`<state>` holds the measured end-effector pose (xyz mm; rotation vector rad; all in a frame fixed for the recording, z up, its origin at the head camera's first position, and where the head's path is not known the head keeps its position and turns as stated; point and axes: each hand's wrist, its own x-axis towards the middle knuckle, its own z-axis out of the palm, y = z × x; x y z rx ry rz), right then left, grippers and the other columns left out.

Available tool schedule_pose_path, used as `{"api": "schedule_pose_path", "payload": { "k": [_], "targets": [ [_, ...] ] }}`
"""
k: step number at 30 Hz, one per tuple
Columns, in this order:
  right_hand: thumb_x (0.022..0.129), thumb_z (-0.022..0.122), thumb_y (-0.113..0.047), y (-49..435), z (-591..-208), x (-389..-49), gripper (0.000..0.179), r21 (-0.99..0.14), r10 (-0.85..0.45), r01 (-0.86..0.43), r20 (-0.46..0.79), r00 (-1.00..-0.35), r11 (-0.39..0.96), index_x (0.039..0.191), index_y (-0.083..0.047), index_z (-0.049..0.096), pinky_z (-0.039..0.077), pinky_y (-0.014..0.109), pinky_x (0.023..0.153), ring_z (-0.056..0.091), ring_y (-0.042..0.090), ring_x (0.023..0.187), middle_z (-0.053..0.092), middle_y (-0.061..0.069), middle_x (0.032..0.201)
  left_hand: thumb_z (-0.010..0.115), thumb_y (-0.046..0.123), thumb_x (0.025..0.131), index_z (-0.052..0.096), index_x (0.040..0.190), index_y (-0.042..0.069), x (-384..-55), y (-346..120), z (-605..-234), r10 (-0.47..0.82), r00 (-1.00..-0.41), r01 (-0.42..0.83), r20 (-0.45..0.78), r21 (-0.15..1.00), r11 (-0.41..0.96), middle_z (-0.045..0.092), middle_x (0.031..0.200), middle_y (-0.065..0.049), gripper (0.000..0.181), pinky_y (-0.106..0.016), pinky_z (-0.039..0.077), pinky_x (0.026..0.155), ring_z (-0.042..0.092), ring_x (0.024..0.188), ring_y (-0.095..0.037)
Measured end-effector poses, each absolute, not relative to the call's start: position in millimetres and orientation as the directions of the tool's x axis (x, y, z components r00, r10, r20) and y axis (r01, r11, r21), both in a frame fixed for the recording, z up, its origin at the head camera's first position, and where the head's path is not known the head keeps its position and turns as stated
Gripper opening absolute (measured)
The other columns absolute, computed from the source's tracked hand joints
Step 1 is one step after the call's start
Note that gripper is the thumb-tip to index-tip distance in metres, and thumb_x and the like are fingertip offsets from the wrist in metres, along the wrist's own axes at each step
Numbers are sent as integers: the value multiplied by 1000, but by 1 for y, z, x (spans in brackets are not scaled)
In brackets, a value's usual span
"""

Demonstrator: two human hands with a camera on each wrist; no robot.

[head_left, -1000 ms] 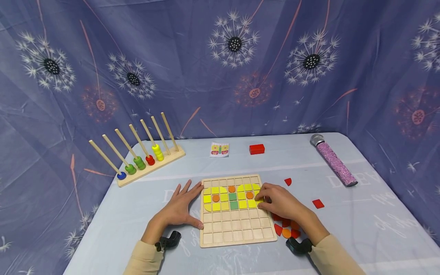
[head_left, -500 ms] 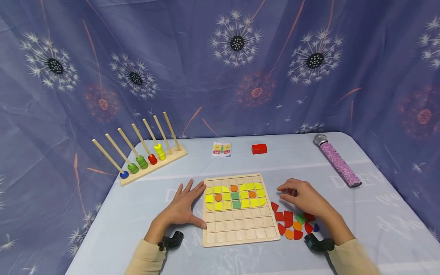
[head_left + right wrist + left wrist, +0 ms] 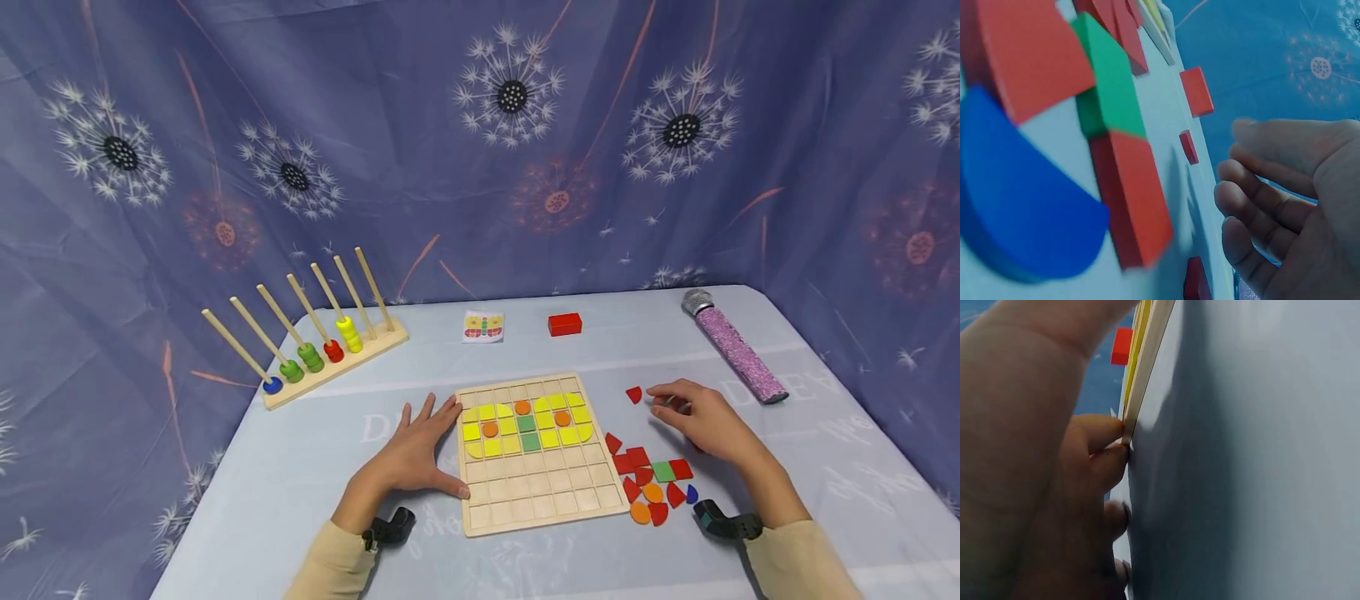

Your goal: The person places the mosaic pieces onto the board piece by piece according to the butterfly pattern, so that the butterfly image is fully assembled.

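Note:
My left hand [image 3: 416, 454] lies spread at the left side of a wooden grid board [image 3: 536, 498], thumb and index fingertip right at its edge. In the left wrist view, the fingertips [image 3: 1119, 434] meet the board's rim. Yellow tiles [image 3: 549, 438], orange discs [image 3: 522, 407] and green squares [image 3: 530, 442] fill part of the grid's upper half. My right hand [image 3: 708, 421] hovers right of the board, fingers loosely bent and holding nothing. Just left of its fingertips lies a red quarter-circle tile [image 3: 634, 394]. In the right wrist view, another red tile [image 3: 1195, 281] lies under the hand.
Loose red tiles [image 3: 637, 457], a green one [image 3: 663, 472], orange discs [image 3: 653, 493] and a blue piece [image 3: 692, 494] lie beside the board. Behind are a pegged bead stand [image 3: 337, 367], a butterfly pattern card [image 3: 483, 327], a red block [image 3: 565, 324] and a glittery microphone [image 3: 738, 350].
My right hand has left a yellow tile on the board and moved right, near the red quarter-circle. The board has shifted right and turned slightly, with my left hand at its edge.

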<state>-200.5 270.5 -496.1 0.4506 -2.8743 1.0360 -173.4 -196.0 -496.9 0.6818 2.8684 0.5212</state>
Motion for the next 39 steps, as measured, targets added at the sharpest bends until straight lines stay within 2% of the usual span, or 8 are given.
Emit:
{"api": "schedule_pose_path", "payload": {
  "k": [6,14,20,27,32,39],
  "targets": [
    [87,73,-24,268,-493,-200,31,-623,-309,-285,72,-948,729,116,-13,69,52,29,69,55,18,83,62,-4,94,70,82,53,25,154,14,-179,-178,-499,497,-865,447,-60,354,821,16,159,-1,130,-60,-1,111,3,145,-31],
    [83,77,-29,256,-490,-194,30,-669,-462,-309,-58,-885,676,110,-18,71,49,25,68,52,19,81,59,-4,91,66,85,53,24,154,18,-186,-164,-502,518,-855,478,-36,336,812,15,159,2,128,-59,-2,111,3,145,-33],
    [83,77,-27,254,-493,-193,25,-635,-416,-280,-71,-907,720,106,-19,72,48,26,67,50,18,81,56,-5,86,64,86,55,26,154,18,-184,-166,-509,525,-851,502,22,329,800,17,159,2,126,-58,0,112,4,145,-33],
    [85,73,-20,251,-496,-190,26,-597,-377,-286,-30,-926,750,111,-18,70,51,34,78,51,16,85,57,-6,93,60,88,56,27,154,23,-185,-168,-512,526,-850,507,28,309,805,14,160,4,123,-56,-1,112,3,145,-30],
    [81,76,-16,250,-494,-187,32,-600,-391,-297,-28,-920,743,113,-19,69,50,27,71,50,17,84,55,-3,94,59,90,54,27,154,24,-183,-168,-512,516,-856,496,18,303,813,13,160,4,124,-55,0,113,3,145,-28],
    [81,79,-28,250,-496,-190,33,-552,-361,-301,0,-933,778,110,-15,70,50,28,71,50,15,81,55,-5,89,57,92,52,21,155,22,-180,-167,-510,524,-852,502,-4,279,818,9,160,4,129,-55,-2,113,0,146,-26]
  ]
}}
